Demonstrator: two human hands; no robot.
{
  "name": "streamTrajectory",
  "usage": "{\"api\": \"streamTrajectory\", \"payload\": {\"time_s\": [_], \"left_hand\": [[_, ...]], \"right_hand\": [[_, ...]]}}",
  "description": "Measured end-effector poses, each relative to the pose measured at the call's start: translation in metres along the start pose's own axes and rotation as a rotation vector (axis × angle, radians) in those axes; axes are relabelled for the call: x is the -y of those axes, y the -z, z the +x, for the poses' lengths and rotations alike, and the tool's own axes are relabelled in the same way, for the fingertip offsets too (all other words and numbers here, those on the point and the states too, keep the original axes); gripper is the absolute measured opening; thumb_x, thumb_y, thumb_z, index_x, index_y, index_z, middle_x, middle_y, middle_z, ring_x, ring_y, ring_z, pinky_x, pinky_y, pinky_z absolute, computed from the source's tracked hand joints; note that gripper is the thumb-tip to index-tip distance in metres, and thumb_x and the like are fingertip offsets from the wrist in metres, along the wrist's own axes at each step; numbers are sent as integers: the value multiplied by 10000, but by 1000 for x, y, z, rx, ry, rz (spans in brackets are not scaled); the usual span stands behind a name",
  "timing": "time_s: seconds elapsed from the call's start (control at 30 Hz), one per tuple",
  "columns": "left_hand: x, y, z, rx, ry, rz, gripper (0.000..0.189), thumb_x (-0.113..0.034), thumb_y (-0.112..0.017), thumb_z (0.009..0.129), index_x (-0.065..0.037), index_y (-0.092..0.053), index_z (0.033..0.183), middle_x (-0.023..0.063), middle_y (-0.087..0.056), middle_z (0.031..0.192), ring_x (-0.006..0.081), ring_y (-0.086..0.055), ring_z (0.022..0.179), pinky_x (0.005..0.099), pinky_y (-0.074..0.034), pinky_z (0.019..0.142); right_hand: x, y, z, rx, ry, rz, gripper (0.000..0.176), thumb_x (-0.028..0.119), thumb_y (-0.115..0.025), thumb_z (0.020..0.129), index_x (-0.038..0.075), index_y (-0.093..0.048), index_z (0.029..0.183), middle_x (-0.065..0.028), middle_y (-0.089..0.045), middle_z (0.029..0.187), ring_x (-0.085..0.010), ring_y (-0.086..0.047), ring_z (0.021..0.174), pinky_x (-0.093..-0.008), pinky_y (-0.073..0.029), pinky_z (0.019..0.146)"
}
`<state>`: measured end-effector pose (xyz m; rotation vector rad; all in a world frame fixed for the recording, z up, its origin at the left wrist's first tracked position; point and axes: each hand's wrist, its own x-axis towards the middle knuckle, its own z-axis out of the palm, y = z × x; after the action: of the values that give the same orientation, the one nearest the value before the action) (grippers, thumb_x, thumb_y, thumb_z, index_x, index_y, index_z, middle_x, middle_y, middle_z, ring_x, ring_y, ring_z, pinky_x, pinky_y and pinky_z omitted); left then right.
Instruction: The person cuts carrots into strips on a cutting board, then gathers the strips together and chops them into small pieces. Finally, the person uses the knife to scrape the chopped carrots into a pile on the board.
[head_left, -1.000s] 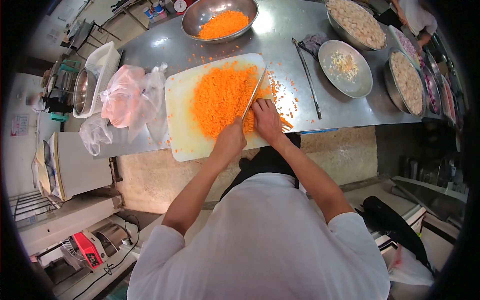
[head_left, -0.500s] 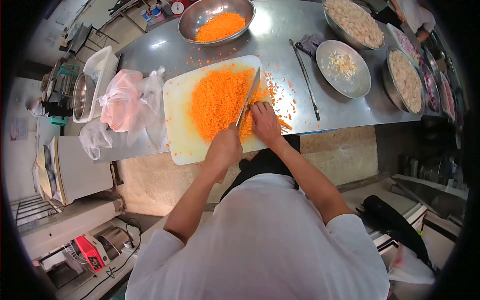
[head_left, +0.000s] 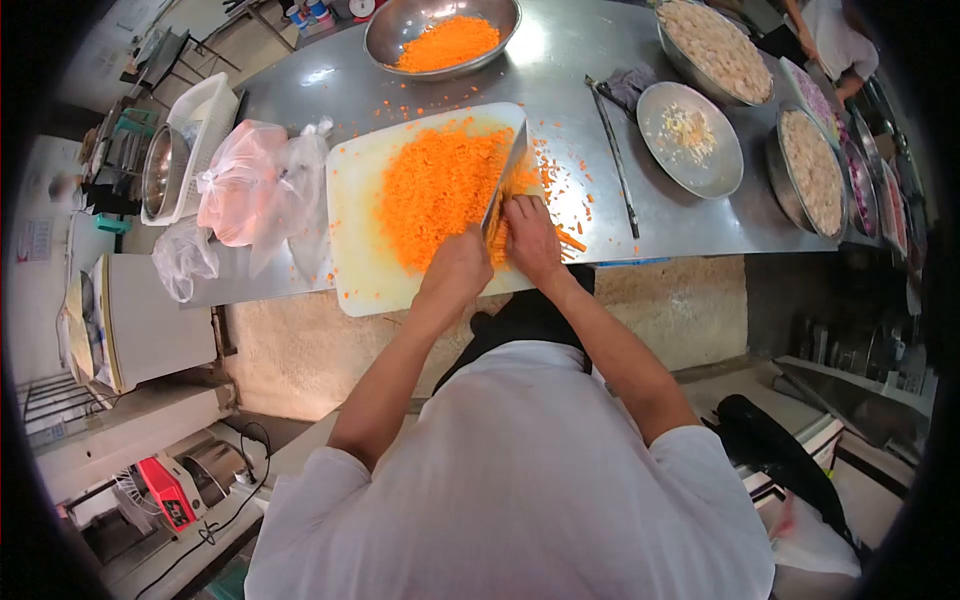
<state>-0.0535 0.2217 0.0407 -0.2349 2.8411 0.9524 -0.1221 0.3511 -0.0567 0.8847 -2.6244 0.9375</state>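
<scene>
My left hand (head_left: 457, 270) is closed round the handle of a large knife (head_left: 507, 178), whose blade points away from me over the white cutting board (head_left: 352, 250). A big heap of diced orange carrot (head_left: 440, 190) lies left of the blade. Right beside the blade, my right hand (head_left: 532, 236) presses down with bent fingers on carrot strips (head_left: 571, 241), whose ends stick out past the board's edge. The tips of those fingers and most of the strips are hidden.
A steel bowl of diced carrot (head_left: 450, 45) stands beyond the board, plastic bags (head_left: 243, 185) at its left. To the right lie a thin dark rod (head_left: 616, 165), a plate of chopped bits (head_left: 690, 138) and bowls of pale chunks (head_left: 812, 172). Another person's arm (head_left: 850, 84) shows at the top right.
The knife blade looks more upright and slightly shifted beside my right fingers. Both hands remain on the same things, and the whole view has shifted a little.
</scene>
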Motion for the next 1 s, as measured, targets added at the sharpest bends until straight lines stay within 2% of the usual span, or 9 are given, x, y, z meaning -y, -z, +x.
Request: {"api": "streamTrajectory", "payload": {"time_s": [0.07, 0.17, 0.33, 0.43, 0.63, 0.77, 0.87, 0.93, 1.0], "left_hand": [[-7, 15, -14, 46, 11, 7, 150, -75, -499, 871, 73, -498, 890, 333, -578, 734, 480, -598, 730, 535, -470, 659], [19, -33, -6, 32, 36, -7, 154, -79, -497, 877, 73, -505, 903, 334, -580, 751, 478, -598, 747, 534, -465, 680], [-5, 4, -3, 15, 13, -35, 144, -67, -487, 876, 75, -511, 877, 344, -570, 752, 483, -591, 779, 529, -458, 708], [0, -16, -18, 56, 114, -65, 145, -62, -489, 872, 80, -518, 876, 348, -569, 756, 485, -591, 783, 527, -459, 705], [-3, -3, 4, -44, 4, -24, 140, -51, -480, 872, 83, -519, 878, 349, -576, 761, 485, -599, 780, 521, -466, 698], [22, -23, 1, -18, 52, 54, 139, -57, -485, 873, 75, -510, 911, 338, -582, 750, 479, -602, 754, 524, -473, 664], [19, -5, 7, -50, -23, 47, 139, -58, -493, 868, 71, -501, 920, 335, -582, 737, 472, -606, 737, 527, -475, 647], [11, 11, 2, -47, -63, 69, 137, -56, -496, 864, 69, -496, 919, 334, -581, 731, 469, -608, 735, 529, -475, 644], [8, 12, -15, -50, 35, 87, 132, -52, -505, 856, 68, -498, 911, 330, -577, 708, 462, -609, 709, 525, -476, 630]], "right_hand": [[-1, -1, 9, -30, -2, -5, 217, -14, -553, 719, 30, -498, 924, -134, -498, 940, -321, -484, 936, -410, -420, 816], [1, -1, 2, -22, -8, -6, 229, -24, -558, 710, 28, -492, 922, -138, -495, 945, -328, -482, 938, -413, -419, 822], [-2, -2, 6, -1, -18, 8, 252, -24, -558, 705, 18, -495, 946, -147, -493, 954, -336, -476, 942, -418, -418, 827], [-2, -1, 5, 2, -34, 0, 268, -33, -548, 702, 12, -499, 962, -148, -493, 958, -337, -473, 947, -415, -419, 829], [-3, -2, 7, -78, -10, 69, 216, -43, -545, 708, 5, -503, 915, -151, -492, 900, -348, -480, 902, -429, -424, 806], [-5, -3, 2, -58, -47, 116, 201, -42, -546, 723, 3, -521, 917, -155, -501, 884, -355, -489, 873, -440, -431, 792], [-9, 9, 7, 31, -100, 146, 218, -37, -537, 771, 5, -553, 985, -165, -540, 946, -362, -512, 909, -435, -442, 804], [-7, 16, 8, -137, -63, 228, 229, -11, -529, 833, 10, -563, 1058, -178, -568, 1045, -368, -526, 970, -426, -447, 837], [-13, 14, 2, -102, -73, 203, 226, 4, -529, 851, 6, -562, 1075, -184, -570, 1068, -369, -528, 990, -424, -448, 852]]}}
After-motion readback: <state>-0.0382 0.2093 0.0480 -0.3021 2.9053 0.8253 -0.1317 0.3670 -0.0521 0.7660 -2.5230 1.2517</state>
